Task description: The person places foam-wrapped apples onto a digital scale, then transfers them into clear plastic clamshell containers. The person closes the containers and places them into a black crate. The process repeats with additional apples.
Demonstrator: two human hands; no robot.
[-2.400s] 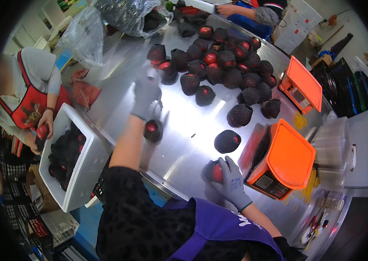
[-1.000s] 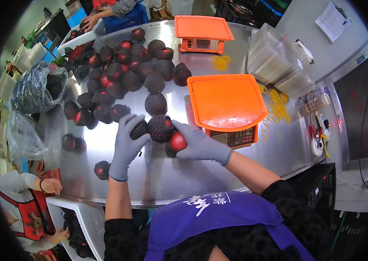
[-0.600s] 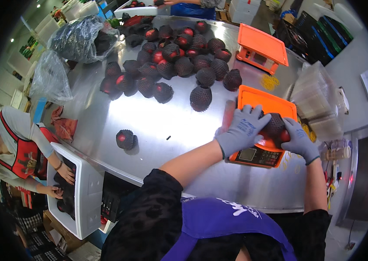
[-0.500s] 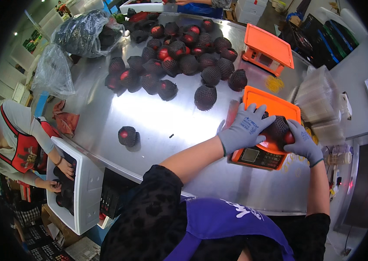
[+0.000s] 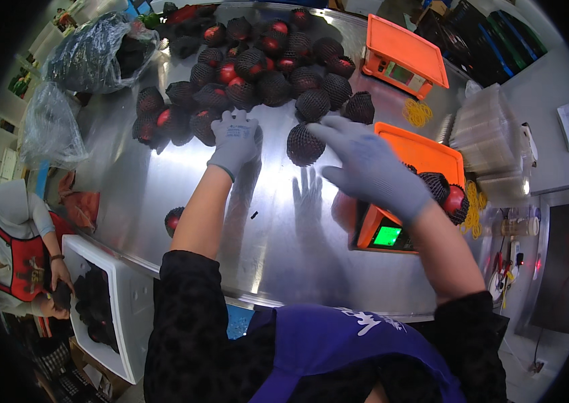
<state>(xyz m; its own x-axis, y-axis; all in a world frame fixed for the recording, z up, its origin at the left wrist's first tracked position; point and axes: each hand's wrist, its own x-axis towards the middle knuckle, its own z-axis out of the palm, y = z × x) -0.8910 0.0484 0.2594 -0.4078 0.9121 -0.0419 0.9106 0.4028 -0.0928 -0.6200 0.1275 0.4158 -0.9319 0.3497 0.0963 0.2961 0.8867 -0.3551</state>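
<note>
Red round fruits in black foam nets (image 5: pixel 274 87) are heaped over the far middle of the metal table. At the heap's near edge my grey-gloved left hand (image 5: pixel 234 141) curls down over a netted fruit, which it mostly hides. My right hand (image 5: pixel 368 164), in a matching glove and slightly blurred, is open with fingers stretched left. Its fingertips overlap the right edge of a single netted fruit (image 5: pixel 305 145); contact is unclear. Below and behind that hand stands an orange scale (image 5: pixel 425 149) with a lit green display. Several netted fruits (image 5: pixel 456 199) sit on its pan, partly hidden by my right forearm.
Another orange scale (image 5: pixel 405 50) stands farther back. Stacked clear plastic boxes (image 5: pixel 489 134) and yellow rubber bands (image 5: pixel 419 113) lie to the right. One netted fruit (image 5: pixel 173 220) sits beside my left forearm. Plastic bags (image 5: pixel 99 57) are far left; a co-worker handles fruit at a white foam box (image 5: pixel 133 302).
Both hands have left the fruits on the near scale. My left hand moved left to the heap; my right moved left toward the single fruit. The scale's display now glows green.
</note>
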